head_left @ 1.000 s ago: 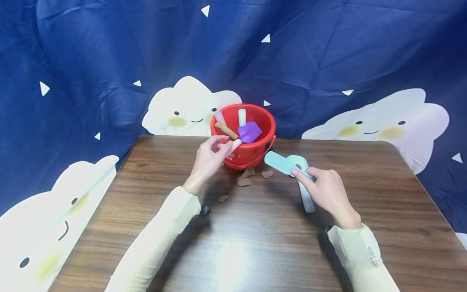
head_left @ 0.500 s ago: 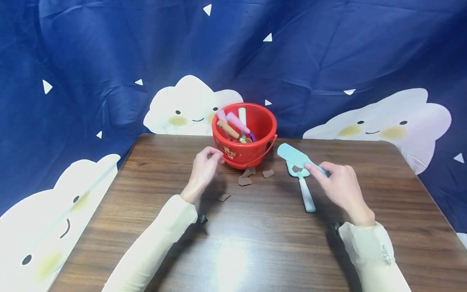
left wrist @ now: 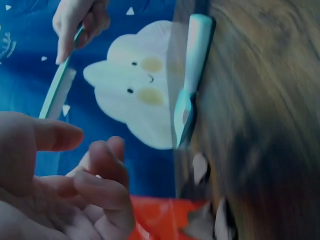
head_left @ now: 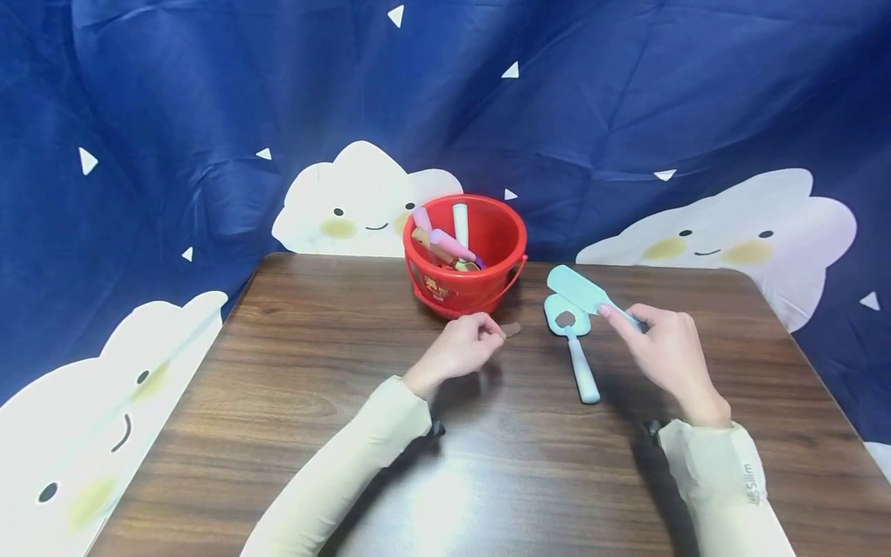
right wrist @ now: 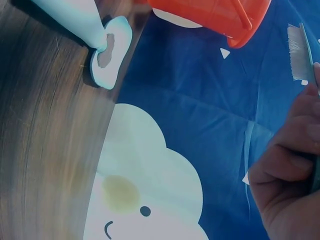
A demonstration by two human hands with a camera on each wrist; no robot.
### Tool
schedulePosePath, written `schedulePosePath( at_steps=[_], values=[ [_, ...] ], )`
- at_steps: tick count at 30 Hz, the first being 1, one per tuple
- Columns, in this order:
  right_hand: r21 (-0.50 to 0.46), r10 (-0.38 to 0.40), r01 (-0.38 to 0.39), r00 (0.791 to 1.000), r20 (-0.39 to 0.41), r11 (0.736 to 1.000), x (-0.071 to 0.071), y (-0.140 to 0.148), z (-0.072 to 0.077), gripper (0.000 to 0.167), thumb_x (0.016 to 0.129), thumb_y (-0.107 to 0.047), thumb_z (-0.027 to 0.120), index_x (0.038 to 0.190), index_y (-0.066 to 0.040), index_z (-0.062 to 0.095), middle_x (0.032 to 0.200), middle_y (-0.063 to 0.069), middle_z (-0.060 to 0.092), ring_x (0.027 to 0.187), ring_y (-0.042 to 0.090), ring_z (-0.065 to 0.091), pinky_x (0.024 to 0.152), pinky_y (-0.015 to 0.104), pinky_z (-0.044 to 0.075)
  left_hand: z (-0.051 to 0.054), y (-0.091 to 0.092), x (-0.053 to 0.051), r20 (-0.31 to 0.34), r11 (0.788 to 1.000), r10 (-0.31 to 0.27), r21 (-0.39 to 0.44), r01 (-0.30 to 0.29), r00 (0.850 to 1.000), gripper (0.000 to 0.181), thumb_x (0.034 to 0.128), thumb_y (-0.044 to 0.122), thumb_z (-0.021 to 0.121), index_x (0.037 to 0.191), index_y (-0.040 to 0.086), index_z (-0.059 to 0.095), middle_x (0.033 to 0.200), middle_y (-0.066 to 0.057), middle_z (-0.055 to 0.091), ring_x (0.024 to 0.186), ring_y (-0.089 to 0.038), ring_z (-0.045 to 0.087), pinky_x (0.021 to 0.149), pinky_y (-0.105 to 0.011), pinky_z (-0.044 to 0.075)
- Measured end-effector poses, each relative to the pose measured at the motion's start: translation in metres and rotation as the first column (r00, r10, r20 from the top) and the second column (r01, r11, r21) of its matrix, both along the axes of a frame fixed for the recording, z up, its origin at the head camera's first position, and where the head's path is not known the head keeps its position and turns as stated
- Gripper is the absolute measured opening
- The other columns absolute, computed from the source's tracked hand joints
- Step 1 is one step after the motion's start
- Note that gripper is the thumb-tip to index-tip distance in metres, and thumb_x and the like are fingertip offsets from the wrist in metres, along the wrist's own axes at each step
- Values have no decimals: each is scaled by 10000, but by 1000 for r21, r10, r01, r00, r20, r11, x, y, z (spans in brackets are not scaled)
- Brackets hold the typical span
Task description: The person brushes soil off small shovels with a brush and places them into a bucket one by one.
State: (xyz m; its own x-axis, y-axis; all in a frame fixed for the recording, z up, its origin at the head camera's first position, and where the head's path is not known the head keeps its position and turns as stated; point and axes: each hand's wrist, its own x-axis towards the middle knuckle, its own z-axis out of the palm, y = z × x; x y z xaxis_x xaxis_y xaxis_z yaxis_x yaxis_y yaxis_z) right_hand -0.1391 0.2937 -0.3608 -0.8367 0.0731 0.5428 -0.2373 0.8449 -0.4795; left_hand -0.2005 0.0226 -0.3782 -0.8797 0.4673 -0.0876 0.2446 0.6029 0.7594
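Observation:
My right hand grips the handle of a light-blue brush; its pale bristles show in the right wrist view. Below it, a small light-blue dustpan lies on the table with a brown flake on its pan. My left hand hovers before the red bucket. In the left wrist view its fingers bend loosely, apart from the thumb, holding nothing visible. One brown flake lies just beyond the fingertips; several more are hidden behind this hand in the head view.
Inside the bucket stand a pink-handled purple shovel, another pink handle, a tan handle and a white handle. Behind the wooden table hangs a blue curtain with printed clouds.
My left hand let go of the purple shovel in the bucket, drew back, then moved right over the brown flakes. My right hand carried the brush rightward, uncovering the dustpan.

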Motion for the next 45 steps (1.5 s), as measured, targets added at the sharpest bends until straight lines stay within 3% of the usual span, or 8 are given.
schedulePosePath(
  at_steps=[5, 9, 20, 26, 31, 38, 42, 45],
  values=[
    [-8, -6, 6, 1000, 21, 1000, -1, 2, 0, 416, 874, -319, 689, 544, -176, 480, 469, -71, 301, 461, 50, 275, 450, 229, 223, -11, 28, 10, -46, 980, -146, -146, 138, 988, 244, 917, 344, 606, 1093, 177, 632, 857, 54, 624, 775, -75, 575, 706, -226, 462],
    [-15, -18, 19, 999, 51, 1000, 0, 3, -1, 432, 880, -340, 680, 544, -164, 473, 468, -46, 308, 457, 59, 270, 453, 235, 218, -21, 54, 24, -134, 926, -311, -267, 268, 941, 360, 941, 391, 565, 1257, 219, 581, 1044, 20, 597, 937, -102, 574, 809, -243, 487],
    [13, -20, 19, 995, 93, 1000, 2, 6, -1, 381, 895, -356, 656, 589, -148, 563, 448, -24, 358, 449, 81, 319, 458, 246, 260, -40, 101, 53, -232, 709, -564, -627, 322, 792, 479, 986, 473, 434, 1456, 400, 376, 1484, 70, 360, 1144, -143, 516, 884, -278, 498],
    [16, -22, 20, 995, 96, 1000, 1, 7, 0, 369, 890, -356, 660, 605, -130, 596, 444, -31, 361, 445, 86, 321, 464, 263, 265, -46, 107, 63, -160, 569, -647, -752, 332, 745, 469, 971, 568, 382, 1434, 498, 343, 1560, 185, 230, 1280, -107, 402, 947, -284, 433],
    [16, -20, 19, 994, 105, 1000, 2, 8, 1, 366, 889, -362, 660, 609, -136, 599, 443, -40, 363, 451, 84, 323, 467, 265, 268, -48, 107, 60, -259, 613, -589, -761, 215, 765, 323, 977, 483, 448, 1285, 430, 525, 1312, 149, 454, 1109, -164, 489, 793, -305, 468],
    [16, -29, 28, 992, 126, 999, 3, 10, -2, 362, 893, -368, 655, 611, -147, 605, 449, -38, 376, 465, 83, 336, 470, 255, 271, -55, 103, 49, -453, 758, -400, -652, 10, 796, 180, 939, 243, 573, 1119, 233, 586, 1103, -34, 530, 790, -161, 596, 541, -261, 494],
    [15, -28, 26, 990, 139, 1000, 3, 10, -4, 367, 895, -375, 653, 601, -163, 594, 443, -49, 369, 454, 78, 330, 456, 259, 268, -57, 104, 39, -355, 847, -278, -530, 53, 893, 371, 851, 186, 685, 1166, 148, 493, 1072, -64, 477, 734, -155, 583, 540, -224, 470],
    [14, -22, 20, 990, 137, 1000, 2, 10, -4, 377, 893, -376, 656, 591, -161, 586, 442, -53, 363, 449, 78, 326, 451, 261, 264, -56, 106, 32, -220, 862, -205, -503, 69, 954, 506, 834, 199, 699, 1255, 119, 429, 1111, -58, 462, 815, -165, 565, 676, -228, 487]
  ],
)
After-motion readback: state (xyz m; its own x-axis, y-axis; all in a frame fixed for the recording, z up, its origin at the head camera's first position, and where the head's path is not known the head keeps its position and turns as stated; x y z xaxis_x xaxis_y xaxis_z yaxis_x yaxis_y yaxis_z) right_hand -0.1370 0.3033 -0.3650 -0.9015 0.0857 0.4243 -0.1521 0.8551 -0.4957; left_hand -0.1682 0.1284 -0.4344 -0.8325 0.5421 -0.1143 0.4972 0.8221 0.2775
